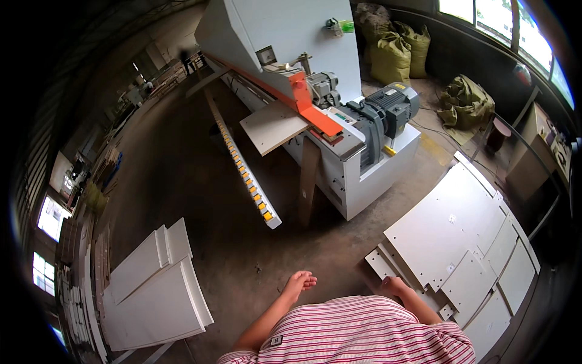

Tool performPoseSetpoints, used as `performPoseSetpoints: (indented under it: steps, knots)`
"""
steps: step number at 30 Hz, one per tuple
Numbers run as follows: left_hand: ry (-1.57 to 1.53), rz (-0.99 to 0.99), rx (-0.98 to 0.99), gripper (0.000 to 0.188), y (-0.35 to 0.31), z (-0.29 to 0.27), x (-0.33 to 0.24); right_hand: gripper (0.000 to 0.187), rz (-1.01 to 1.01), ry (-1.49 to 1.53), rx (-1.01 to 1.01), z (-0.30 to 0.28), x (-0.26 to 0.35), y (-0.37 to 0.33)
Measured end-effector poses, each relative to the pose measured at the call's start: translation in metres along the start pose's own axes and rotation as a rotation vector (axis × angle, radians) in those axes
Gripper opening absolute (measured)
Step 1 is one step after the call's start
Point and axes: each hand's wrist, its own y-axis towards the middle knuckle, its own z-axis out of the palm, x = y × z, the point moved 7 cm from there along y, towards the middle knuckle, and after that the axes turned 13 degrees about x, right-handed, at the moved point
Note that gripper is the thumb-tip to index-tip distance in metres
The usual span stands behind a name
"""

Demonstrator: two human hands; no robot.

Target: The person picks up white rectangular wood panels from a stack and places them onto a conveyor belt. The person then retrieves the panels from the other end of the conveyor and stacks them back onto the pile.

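Near the bottom edge, my left hand (298, 283) hangs free over the concrete floor (200, 182), fingers loosely together, holding nothing. My right hand (394, 285) rests on the near corner of the white panel stack (461, 236) at right; I cannot tell its grip. Farther off, a board (274, 126) lies on the grey machine (315, 91). More white panels (154, 285) lie left.

Red-and-white striped shirt (376, 330), white panels (451, 233), orange machine guard (312, 109), seemingly olive sacks (391, 57).
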Motion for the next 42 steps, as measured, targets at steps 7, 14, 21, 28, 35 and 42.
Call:
performPoseSetpoints:
  steps: [7, 14, 21, 28, 35, 42]
  knots:
    - [-0.402, 0.318, -0.012, 0.029, 0.112, -0.021, -0.145, 0.031, 0.114, 0.047, -0.105, -0.013, -0.099, -0.040]
    - [-0.455, 0.378, -0.232, 0.105, 0.184, -0.091, -0.245, 0.028, 0.366, 0.378, -0.282, -0.023, -0.146, -0.102]
    - [-0.480, 0.333, 0.027, 0.053, 0.265, -0.165, -0.281, 0.029, 0.453, 0.386, -0.211, 0.010, -0.101, -0.100]
    - [-0.352, 0.088, -0.027, 0.031, 0.247, -0.089, -0.236, 0.033, 0.165, 0.698, -0.354, -0.022, -0.013, -0.054]
    - [-0.370, 0.077, 0.064, 0.035, 0.186, 0.022, -0.171, 0.071, -0.731, 1.725, -0.121, -0.163, 0.195, 0.033]
    - [-0.583, 0.074, 0.309, 0.055, 0.123, 0.068, -0.148, 0.041, -0.905, 1.943, -0.291, -0.192, 0.231, 0.025]
